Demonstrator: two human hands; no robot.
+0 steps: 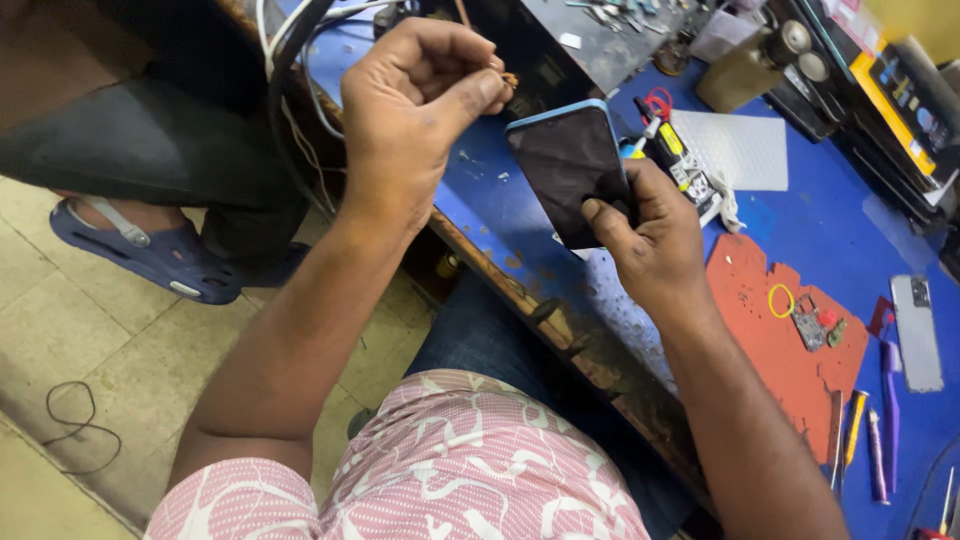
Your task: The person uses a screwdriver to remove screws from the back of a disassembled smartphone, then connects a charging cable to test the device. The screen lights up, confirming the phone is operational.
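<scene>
Right hand [655, 235] held a blue-cased phone [568, 170] upright by its lower edge, thumb pressed on the dark screen, above the blue bench [800, 225] edge. Left hand [415, 110] was raised, thumb and fingertips pinched on a tiny brown piece [510, 78]. Judged risk: so shallow a one-handed grip could let the phone tip toward the floor; the piece could slip and vanish.
</scene>
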